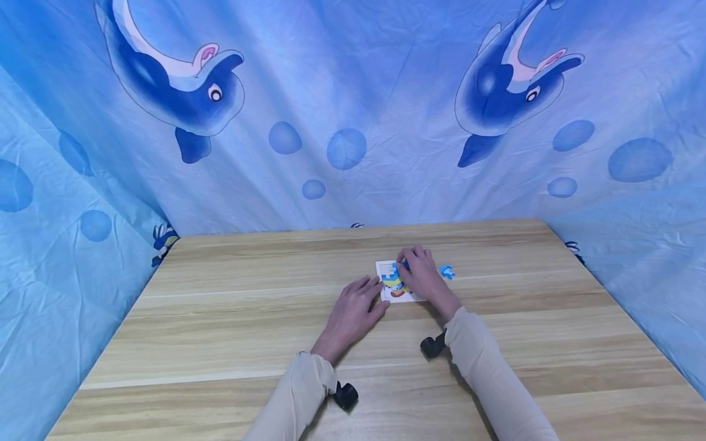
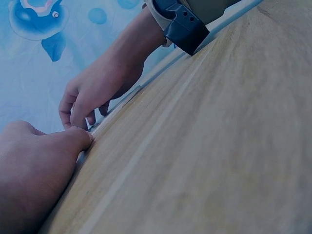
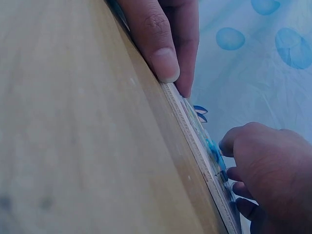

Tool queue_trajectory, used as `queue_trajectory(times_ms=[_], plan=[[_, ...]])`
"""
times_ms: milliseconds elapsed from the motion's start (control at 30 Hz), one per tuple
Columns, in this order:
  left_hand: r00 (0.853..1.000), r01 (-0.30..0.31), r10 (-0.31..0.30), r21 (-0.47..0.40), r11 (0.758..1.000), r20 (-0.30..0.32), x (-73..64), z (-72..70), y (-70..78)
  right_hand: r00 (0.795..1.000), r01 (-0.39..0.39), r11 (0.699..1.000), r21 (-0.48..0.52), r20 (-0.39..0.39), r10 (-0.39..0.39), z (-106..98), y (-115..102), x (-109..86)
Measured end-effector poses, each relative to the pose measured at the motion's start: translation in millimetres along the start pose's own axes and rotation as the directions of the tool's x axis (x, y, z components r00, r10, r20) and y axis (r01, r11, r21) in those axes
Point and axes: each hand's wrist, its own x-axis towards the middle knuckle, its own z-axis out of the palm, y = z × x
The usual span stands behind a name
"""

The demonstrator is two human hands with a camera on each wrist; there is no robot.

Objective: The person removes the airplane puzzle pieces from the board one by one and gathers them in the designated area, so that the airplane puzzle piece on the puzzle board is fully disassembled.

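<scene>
A small white-framed jigsaw puzzle (image 1: 388, 294) with a yellow, blue and red picture lies flat on the wooden table. My left hand (image 1: 353, 309) rests at its left side, with relaxed fingers by the edge and the thumb touching the near left corner. Over the upper right part of the puzzle, my right hand (image 1: 421, 275) reaches down with bent fingers and holds a blue puzzle piece (image 3: 213, 150) at its fingertips. How far that piece sits in the frame is hidden by the hand. A loose blue piece (image 1: 447, 271) lies just right of the puzzle.
The wooden table (image 1: 231, 331) stretches out on both sides of the puzzle. A blue curtain (image 1: 375, 202) with dolphins and bubbles hangs behind its far edge. Black wrist cameras, a left one (image 1: 346, 397) and a right one (image 1: 432, 347), stick out from beige sleeves.
</scene>
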Motion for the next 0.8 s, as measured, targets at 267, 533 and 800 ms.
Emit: queue_trajectory(times_ms=[267,533,800], plan=[[1.000,-0.005,0.005,-0.007,1.000,-0.011,0.3,0.1,0.4,0.999,-0.034,0.998,0.052,0.009,0.033,-2.5,-1.0,-0.1],[1.000,0.001,-0.001,-0.005,1.000,0.001,-0.2,0.7,0.1,1.000,-0.030,0.998,0.058,-0.007,0.031,-3.1,1.6,-1.9],[1.000,0.001,-0.001,0.003,1.000,-0.003,-0.2,1.2,-0.5,1.000,0.003,0.999,0.054,0.007,-0.003,-7.0,3.7,-4.6]])
